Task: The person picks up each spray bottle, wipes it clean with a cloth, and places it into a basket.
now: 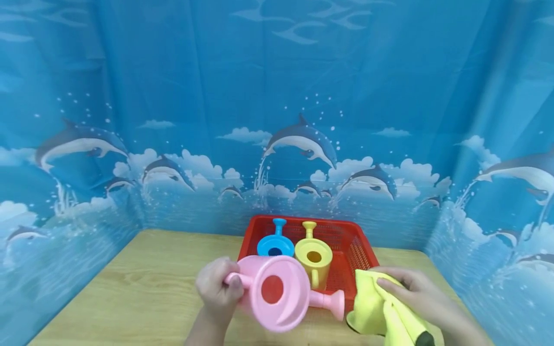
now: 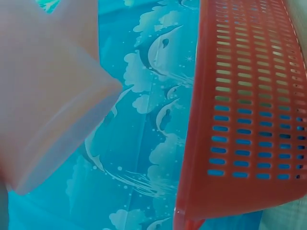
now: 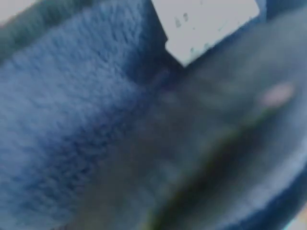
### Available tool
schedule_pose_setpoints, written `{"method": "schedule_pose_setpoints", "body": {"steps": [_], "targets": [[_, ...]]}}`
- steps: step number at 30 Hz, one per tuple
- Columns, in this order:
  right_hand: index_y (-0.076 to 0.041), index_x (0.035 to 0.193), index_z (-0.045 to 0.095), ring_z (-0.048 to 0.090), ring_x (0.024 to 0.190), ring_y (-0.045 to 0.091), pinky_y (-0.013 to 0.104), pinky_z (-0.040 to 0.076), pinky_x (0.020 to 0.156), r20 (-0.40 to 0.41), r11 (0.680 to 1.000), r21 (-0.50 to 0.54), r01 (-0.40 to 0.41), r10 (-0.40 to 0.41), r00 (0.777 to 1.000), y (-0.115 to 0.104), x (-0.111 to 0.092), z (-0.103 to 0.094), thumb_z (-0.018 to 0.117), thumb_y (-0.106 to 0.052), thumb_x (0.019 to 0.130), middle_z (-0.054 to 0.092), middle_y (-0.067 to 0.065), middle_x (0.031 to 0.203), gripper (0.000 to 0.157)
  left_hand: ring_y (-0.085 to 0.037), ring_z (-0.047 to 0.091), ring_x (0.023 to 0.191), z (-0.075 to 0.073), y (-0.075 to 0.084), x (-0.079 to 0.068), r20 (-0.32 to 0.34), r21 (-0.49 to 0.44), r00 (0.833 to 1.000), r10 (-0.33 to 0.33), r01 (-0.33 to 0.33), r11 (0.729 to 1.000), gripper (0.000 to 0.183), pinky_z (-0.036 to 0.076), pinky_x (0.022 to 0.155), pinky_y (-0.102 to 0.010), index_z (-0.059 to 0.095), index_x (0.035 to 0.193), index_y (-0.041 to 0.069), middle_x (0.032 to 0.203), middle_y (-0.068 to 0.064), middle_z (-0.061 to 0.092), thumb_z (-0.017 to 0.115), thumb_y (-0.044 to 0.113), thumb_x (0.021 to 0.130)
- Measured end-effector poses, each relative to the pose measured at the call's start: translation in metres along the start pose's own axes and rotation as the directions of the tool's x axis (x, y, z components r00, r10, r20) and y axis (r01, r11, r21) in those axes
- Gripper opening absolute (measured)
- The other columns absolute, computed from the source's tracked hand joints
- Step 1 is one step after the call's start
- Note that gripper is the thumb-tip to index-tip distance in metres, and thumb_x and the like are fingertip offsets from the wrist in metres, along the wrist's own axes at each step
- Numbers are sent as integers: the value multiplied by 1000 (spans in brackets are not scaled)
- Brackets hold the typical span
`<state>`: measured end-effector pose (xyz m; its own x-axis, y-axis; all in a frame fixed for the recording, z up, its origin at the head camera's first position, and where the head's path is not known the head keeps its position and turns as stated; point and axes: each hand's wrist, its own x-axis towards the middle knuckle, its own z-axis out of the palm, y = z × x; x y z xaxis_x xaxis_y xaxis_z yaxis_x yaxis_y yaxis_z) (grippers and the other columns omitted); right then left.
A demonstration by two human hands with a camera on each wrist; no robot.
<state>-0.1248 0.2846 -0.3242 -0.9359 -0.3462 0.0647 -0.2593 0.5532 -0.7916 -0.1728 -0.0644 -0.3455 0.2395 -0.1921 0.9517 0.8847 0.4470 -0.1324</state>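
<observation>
In the head view my left hand (image 1: 220, 286) grips the handle of a pink toy watering can (image 1: 293, 292). The can is held up before the basket's near side, its open top facing me and its spout pointing right. Its pale body (image 2: 53, 100) fills the left of the left wrist view. On the right, my right hand (image 1: 415, 290) pinches a folded bright yellow cloth (image 1: 368, 300) with a dark edge, apart from the can. The cloth's fuzzy surface (image 3: 72, 110) and a white label (image 3: 206, 24) fill the right wrist view, blurred.
Behind the pink can, a red slotted basket (image 1: 363, 245) stands on the wooden table (image 1: 143, 288). In its left and middle parts sit a blue watering can (image 1: 263, 246) and a yellow one (image 1: 324, 257). A blue dolphin-print curtain (image 1: 242, 86) encloses the back and sides.
</observation>
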Motion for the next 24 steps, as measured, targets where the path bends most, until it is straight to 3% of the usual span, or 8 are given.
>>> {"method": "schedule_pose_setpoints", "body": {"steps": [2,5,9,12,16,17,21,24], "targets": [[-7,129,48,58,100,21,35,51,74,-57,995,18,-95,96,994,3,-2,-1,47,-34,95,49,23,128,44,-7,33,39,0,-2,-6,22,54,995,-102,101,993,47,25,37,-13,44,52,7,44,0,38,50,31,92],[-9,130,47,51,111,23,35,49,80,-148,978,19,-206,207,967,6,-2,-2,48,-44,92,45,18,135,51,-6,36,41,-1,-2,-13,81,155,959,-270,255,954,36,29,38,-13,48,55,9,45,0,43,53,24,87],[-7,133,43,60,93,21,33,51,72,-221,965,86,-247,260,940,9,-5,-6,49,-46,91,55,17,124,57,-7,40,43,4,3,-17,125,247,858,-498,460,853,21,34,40,-16,52,58,11,46,0,47,58,11,79],[-11,136,40,62,83,21,36,52,69,-244,940,185,-287,326,913,12,-10,-10,49,-50,90,63,9,110,61,-8,44,47,10,9,-18,138,254,704,-697,655,712,24,39,43,-20,53,59,13,48,1,50,59,12,82],[-11,140,33,58,97,20,39,49,78,-271,918,239,-315,375,887,21,-17,-16,45,-53,90,58,4,119,66,-13,48,54,20,16,-17,145,216,422,-895,869,445,28,40,49,-24,58,65,11,52,-1,51,56,23,89],[-10,140,31,57,98,17,40,49,81,-275,917,240,-317,378,884,24,-18,-18,44,-53,91,55,7,125,67,-14,47,54,22,17,-17,144,204,365,-920,899,388,29,39,50,-24,58,66,9,53,-2,49,56,26,90],[-8,141,29,58,96,14,38,50,79,-307,906,281,-316,397,865,29,-20,-27,45,-55,89,60,-5,115,72,-15,39,53,33,20,-16,132,137,162,-978,974,180,41,36,53,-25,51,67,6,54,-2,37,55,40,90],[-10,142,27,61,86,9,35,52,74,-326,893,302,-333,425,845,31,-25,-35,46,-58,87,59,-22,99,75,-16,40,55,42,24,-15,151,78,50,-987,995,62,46,38,56,-27,47,69,7,56,-3,39,54,49,87]]}}
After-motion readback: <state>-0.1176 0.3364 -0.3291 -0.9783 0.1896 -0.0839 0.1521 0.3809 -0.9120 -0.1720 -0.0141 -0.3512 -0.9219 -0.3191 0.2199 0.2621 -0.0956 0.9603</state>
